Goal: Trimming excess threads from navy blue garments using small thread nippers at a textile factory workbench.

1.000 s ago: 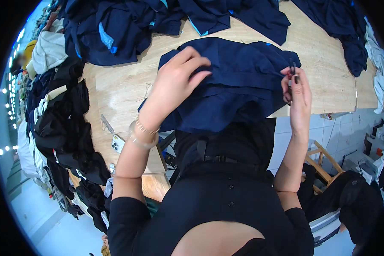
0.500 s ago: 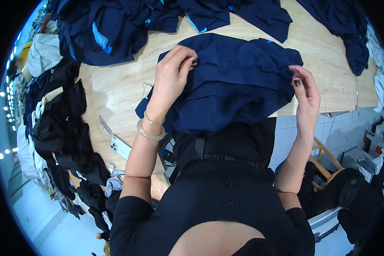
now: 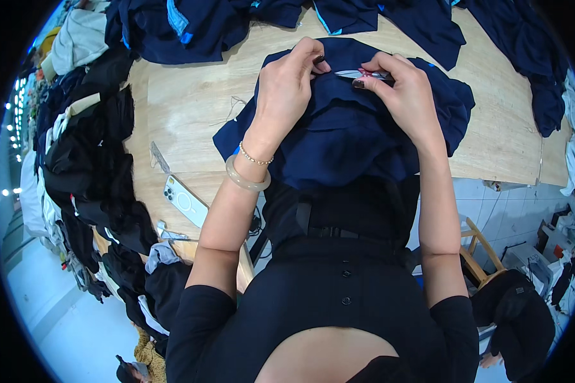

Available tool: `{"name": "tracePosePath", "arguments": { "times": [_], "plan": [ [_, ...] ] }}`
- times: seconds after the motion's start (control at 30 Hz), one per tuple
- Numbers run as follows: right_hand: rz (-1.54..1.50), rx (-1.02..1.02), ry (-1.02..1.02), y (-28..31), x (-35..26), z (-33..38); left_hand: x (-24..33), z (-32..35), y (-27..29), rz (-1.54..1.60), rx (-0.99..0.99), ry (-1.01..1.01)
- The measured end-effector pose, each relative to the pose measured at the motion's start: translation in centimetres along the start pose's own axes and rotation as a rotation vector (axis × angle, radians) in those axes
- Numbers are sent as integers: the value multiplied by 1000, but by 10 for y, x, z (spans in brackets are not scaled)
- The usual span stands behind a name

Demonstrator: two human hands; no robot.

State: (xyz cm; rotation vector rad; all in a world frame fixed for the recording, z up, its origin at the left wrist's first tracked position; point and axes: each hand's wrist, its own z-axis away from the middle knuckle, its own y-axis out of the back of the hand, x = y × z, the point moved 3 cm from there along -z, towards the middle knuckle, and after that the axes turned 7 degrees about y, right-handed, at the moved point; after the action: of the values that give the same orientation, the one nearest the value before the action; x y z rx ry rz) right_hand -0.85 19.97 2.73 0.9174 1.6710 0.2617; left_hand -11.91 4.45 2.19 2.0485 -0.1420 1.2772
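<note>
Here, both hands meet over a navy garment (image 3: pixel 364 134) bunched on a pale plywood worktop (image 3: pixel 191 108). Left hand (image 3: pixel 286 89): fingers pinch a fold of the cloth at its far edge. Right hand (image 3: pixel 402 92): fingers clenched round small thread snips (image 3: pixel 359 74), metal tip pointing toward the left fingers, just beside them. The garment lies under both hands and hangs over the near worktop edge against the person's black top.

Beyond the fingers, more navy garments (image 3: pixel 191 25) with light blue trim are heaped along the far edge. Left of the left fingers, bare wood with a loose thread; nearer the person, a white phone (image 3: pixel 185 201) lies at the worktop's near edge. Further left, a pile of black clothing (image 3: pixel 89 166). Right of the right fingers, bare wood, then white floor tiles and a wooden chair (image 3: pixel 476 239) below the edge.
</note>
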Motion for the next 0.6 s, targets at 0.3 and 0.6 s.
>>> {"name": "tracePosePath", "arguments": {
  "times": [0.3,0.6],
  "plan": [
    [88,-73,37,-6,-5,-8,3,-1,-1,-20,2,-6],
    [55,-85,29,0,-1,-9,6,-5,4,164,7,78]
  ]
}}
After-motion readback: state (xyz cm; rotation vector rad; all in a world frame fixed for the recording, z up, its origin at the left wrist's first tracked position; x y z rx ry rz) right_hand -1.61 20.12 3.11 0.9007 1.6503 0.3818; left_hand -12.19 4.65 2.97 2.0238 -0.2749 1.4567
